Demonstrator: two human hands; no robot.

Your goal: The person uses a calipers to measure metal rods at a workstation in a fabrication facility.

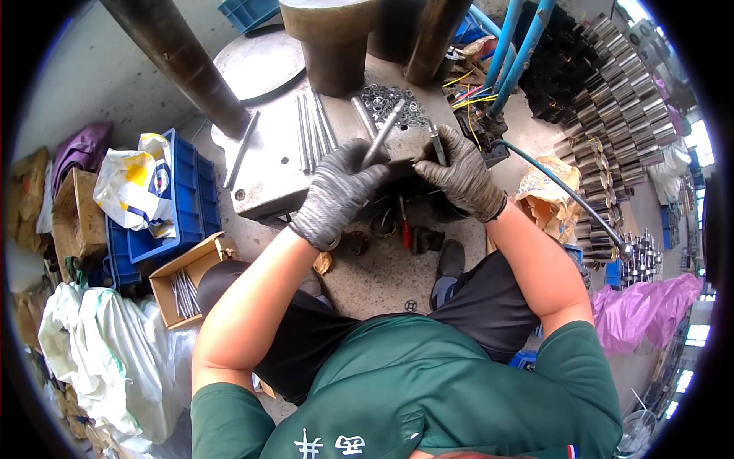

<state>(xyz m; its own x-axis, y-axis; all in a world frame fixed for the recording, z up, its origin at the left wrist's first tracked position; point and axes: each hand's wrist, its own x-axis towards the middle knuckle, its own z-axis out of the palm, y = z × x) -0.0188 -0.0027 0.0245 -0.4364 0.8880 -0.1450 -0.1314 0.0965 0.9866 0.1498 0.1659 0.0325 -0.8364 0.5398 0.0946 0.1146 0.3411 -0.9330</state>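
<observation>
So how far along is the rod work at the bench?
Done: nothing finished can be told apart. In hand: the grey-gloved left hand grips a thin steel rod, and the grey-gloved right hand steadies a dark block at it. Left: several loose steel rods and a heap of metal washers lie on the steel plate.

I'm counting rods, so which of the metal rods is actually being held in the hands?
The tilted rod gripped in the gloved left hand. The other rods lie flat, side by side, on the steel plate, untouched.
</observation>
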